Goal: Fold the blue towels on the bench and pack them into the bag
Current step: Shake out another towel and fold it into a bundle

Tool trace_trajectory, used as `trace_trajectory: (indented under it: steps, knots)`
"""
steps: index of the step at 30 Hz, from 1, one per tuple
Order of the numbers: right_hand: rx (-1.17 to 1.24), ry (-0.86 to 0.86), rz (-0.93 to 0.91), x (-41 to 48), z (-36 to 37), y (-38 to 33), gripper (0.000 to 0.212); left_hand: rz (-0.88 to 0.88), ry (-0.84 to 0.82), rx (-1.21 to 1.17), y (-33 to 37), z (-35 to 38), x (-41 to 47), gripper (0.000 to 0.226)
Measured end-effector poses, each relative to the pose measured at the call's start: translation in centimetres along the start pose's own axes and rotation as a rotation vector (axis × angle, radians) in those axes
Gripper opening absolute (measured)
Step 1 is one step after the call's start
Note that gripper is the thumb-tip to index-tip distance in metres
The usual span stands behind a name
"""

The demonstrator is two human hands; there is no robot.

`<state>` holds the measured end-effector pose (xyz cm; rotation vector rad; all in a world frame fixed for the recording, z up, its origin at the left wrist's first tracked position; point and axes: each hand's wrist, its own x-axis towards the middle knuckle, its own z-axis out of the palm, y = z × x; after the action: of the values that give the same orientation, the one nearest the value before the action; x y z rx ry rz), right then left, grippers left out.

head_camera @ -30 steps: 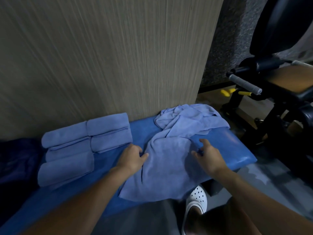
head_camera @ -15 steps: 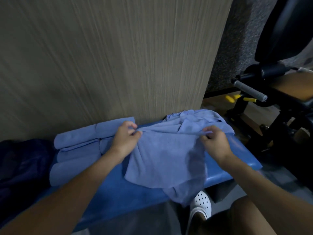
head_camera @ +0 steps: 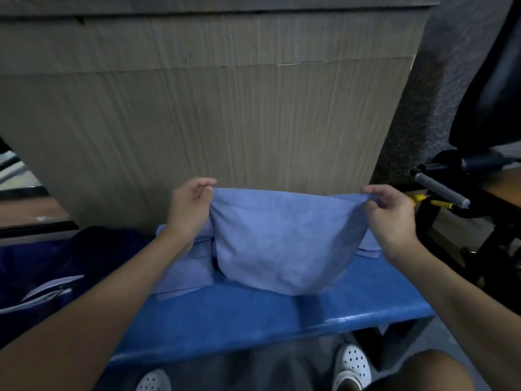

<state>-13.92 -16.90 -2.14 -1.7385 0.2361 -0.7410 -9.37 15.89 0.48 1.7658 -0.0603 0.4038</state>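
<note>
A blue towel (head_camera: 284,244) hangs spread between my two hands above the blue bench (head_camera: 253,317). My left hand (head_camera: 189,210) pinches its upper left corner and my right hand (head_camera: 392,218) pinches its upper right corner. The towel's lower edge sags down and touches the bench top. Behind my left forearm lie several folded blue towels (head_camera: 189,275), partly hidden. More blue towel cloth (head_camera: 369,246) shows behind my right hand. A dark blue bag (head_camera: 42,272) sits at the bench's left end.
A beige panel wall (head_camera: 225,122) rises right behind the bench. Black gym equipment with a grey padded bar (head_camera: 442,190) stands to the right. My white shoes (head_camera: 352,365) are on the floor under the bench's front edge.
Both hands have lifted the towel off the bench and pulled its top corners apart, so it now hangs stretched out. The view has tilted up toward the wall.
</note>
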Motion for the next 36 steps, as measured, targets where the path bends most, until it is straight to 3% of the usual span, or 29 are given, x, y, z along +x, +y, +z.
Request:
trace_trajectory:
  steps: [5, 10, 16, 21, 24, 27, 30, 33, 36]
  knots:
    - [-0.057, -0.146, 0.171, -2.5, -0.5, 4.1, 0.021, -0.044, -0.075, 0.136, -3.5, 1.3, -3.7, 0.029]
    - [-0.199, -0.231, 0.229, -5.8, -1.5, 9.8, 0.011, -0.193, -0.232, 0.328, -11.0, 2.3, -7.6, 0.029]
    - [-0.340, -0.345, 0.235, -7.5, -2.3, 14.3, 0.038, -0.366, -0.323, 0.476, -15.0, 3.0, -9.2, 0.019]
    - [-0.349, -0.334, 0.277, -7.6, -2.3, 15.4, 0.032, -0.431, -0.301, 0.541, -15.2, 3.9, -8.6, 0.054]
    - [-0.363, -0.356, 0.275, -7.7, -2.4, 15.7, 0.020, -0.444, -0.317, 0.541, -15.5, 4.3, -8.3, 0.059]
    - [-0.369, -0.346, 0.241, -7.6, -2.6, 15.5, 0.027, -0.462, -0.278, 0.420, -15.5, 4.2, -7.6, 0.054]
    - [-0.328, -0.303, 0.240, -7.0, -2.6, 13.6, 0.037, -0.573, -0.224, 0.183, -13.6, 4.0, -6.6, 0.029]
    - [-0.263, -0.255, 0.240, -5.8, -2.6, 10.4, 0.024, -0.681, -0.180, -0.121, -10.6, 3.5, -5.0, 0.014]
    - [-0.170, -0.209, 0.199, -4.6, -2.8, 7.1, 0.016, -0.608, -0.213, -0.266, -7.5, 2.3, -3.5, 0.016]
